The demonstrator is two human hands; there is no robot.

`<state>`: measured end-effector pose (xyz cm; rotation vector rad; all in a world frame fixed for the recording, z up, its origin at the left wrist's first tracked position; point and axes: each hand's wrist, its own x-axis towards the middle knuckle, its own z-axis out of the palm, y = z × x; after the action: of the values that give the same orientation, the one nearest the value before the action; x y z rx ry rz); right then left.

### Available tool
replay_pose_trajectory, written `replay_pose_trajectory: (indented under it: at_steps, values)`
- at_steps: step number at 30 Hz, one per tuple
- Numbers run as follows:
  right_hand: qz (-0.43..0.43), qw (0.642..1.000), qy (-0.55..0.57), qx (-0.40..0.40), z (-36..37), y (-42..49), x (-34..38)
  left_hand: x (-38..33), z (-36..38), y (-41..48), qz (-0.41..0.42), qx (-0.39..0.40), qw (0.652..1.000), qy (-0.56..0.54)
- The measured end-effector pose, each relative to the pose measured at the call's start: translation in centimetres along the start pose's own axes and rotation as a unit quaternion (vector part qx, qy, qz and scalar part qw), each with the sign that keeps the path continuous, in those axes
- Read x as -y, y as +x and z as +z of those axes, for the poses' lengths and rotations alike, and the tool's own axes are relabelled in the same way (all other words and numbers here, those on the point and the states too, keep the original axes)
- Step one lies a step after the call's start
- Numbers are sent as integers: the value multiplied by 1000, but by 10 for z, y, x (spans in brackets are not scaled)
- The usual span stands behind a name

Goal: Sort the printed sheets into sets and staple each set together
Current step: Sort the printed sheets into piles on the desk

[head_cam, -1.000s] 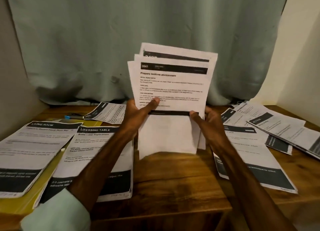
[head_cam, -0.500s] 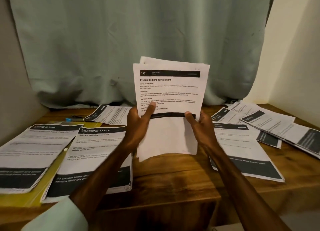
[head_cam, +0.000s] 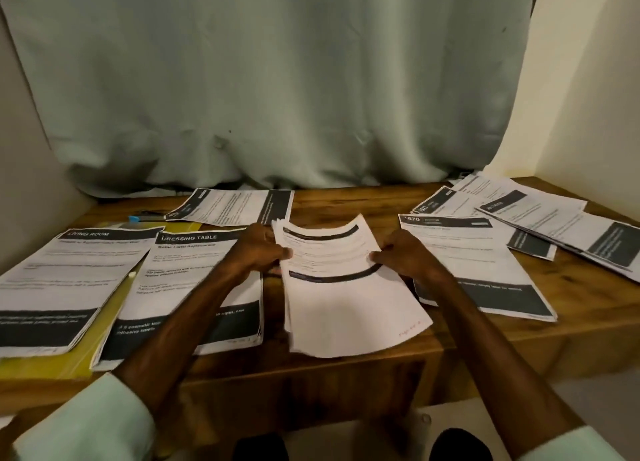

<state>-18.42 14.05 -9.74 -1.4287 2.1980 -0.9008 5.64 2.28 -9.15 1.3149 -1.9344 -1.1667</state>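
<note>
Wooden table: sheet stack low over centre, near edge at front rim. Left hand, right hand pinch side edges. Narrow bare wood before DRESSING TABLE pile, 670 pile.

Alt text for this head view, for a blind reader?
A person's left hand and right hand grip opposite edges of a curled stack of white printed sheets over a brown wooden table. Other printed sheets lie on both sides; a pale green curtain hangs behind.
</note>
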Motion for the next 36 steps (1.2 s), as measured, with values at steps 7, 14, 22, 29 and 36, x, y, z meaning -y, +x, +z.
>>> replay_pose_trajectory:
  at_steps: [7,14,22,29,36]
  values:
    - [-6,991,-46,-127,4,8,-23,21,10,8,82,-97,973,192]
    - [105,966,-103,-212,-58,-7,-95,-11,63,-14,252,-213,892,310]
    - [180,957,-167,-154,-79,-4,-143,-102,169,11,195,74,943,260]
    - [181,957,-154,-168,-79,-4,-151,-121,222,50,161,121,970,133]
    - [115,968,-65,-212,-82,-15,-151,-116,226,63,129,68,989,25]
